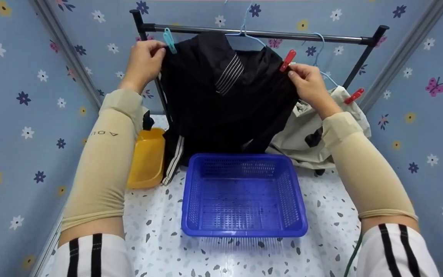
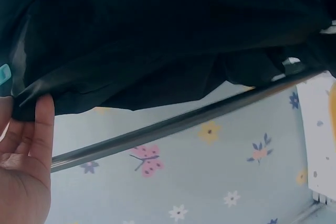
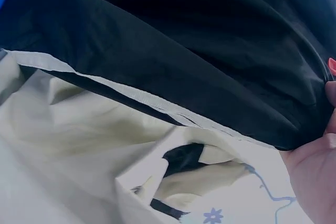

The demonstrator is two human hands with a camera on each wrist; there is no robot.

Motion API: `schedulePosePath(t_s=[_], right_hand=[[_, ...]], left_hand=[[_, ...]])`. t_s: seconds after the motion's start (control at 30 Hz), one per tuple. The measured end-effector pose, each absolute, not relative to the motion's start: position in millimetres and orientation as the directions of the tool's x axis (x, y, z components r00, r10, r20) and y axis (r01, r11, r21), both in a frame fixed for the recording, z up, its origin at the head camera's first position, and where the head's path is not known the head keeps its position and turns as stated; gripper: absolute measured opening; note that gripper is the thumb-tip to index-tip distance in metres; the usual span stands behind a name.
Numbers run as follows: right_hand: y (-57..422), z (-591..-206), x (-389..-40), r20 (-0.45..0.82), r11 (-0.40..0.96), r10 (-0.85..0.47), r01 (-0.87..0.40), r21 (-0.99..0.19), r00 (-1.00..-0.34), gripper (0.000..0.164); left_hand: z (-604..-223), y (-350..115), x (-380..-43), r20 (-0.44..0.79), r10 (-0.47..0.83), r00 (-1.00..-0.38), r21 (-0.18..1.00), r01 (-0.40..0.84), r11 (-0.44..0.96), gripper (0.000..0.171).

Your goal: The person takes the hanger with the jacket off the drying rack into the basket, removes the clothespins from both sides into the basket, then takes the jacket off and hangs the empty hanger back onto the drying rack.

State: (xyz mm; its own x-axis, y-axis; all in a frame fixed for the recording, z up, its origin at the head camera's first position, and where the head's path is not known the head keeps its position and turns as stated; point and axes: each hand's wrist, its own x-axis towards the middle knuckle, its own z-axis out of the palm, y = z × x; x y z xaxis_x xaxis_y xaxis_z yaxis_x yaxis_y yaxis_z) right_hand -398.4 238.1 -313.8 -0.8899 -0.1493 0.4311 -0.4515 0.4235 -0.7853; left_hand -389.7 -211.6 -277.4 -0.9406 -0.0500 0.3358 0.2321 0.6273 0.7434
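A black garment (image 1: pixel 225 115) with white stripes hangs on a light blue hanger (image 1: pixel 243 31) from the rack's bar. At its left shoulder my left hand (image 1: pixel 142 63) pinches the cloth beside a teal clothespin (image 1: pixel 170 40). My right hand (image 1: pixel 310 84) pinches the opposite shoulder, just below a red clothespin (image 1: pixel 288 60). In the left wrist view, fingers (image 2: pixel 44 124) and thumb hold a fold of the dark cloth. The right wrist view has the hand (image 3: pixel 315 177) at the right edge, gripping the cloth; part of it is cut off.
A blue plastic basket (image 1: pixel 244 233) stands on the speckled floor in front of the garment. To its left is a yellow container (image 1: pixel 148 157). Behind my right arm a pale garment (image 1: pixel 302 130) hangs with another red clothespin (image 1: pixel 354 96). The rack's bar (image 1: pixel 206 30) runs between flowered walls.
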Motion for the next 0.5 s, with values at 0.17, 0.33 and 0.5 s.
schedulePosePath(t_s=[0.17,0.33,0.5], right_hand=[[242.0,-302.7,-392.6,0.461,0.412,-0.147,-0.478,-0.776,-0.875,0.027],[248.5,-294.5,-384.2,0.48,0.41,-0.148,-0.495,-0.766,-0.865,0.024],[258.7,-294.5,-373.9,0.472,0.422,-0.17,-0.496,-0.759,-0.865,0.025]], left_hand=[[-273.5,-212.4,-376.4,0.414,-0.03,-0.91,0.728,0.312,0.61,0.035],[-273.8,-212.2,-362.4,0.46,0.006,-0.888,0.706,0.37,0.604,0.034],[-279.0,-213.1,-352.7,0.427,0.058,-0.902,0.719,0.378,0.583,0.033]])
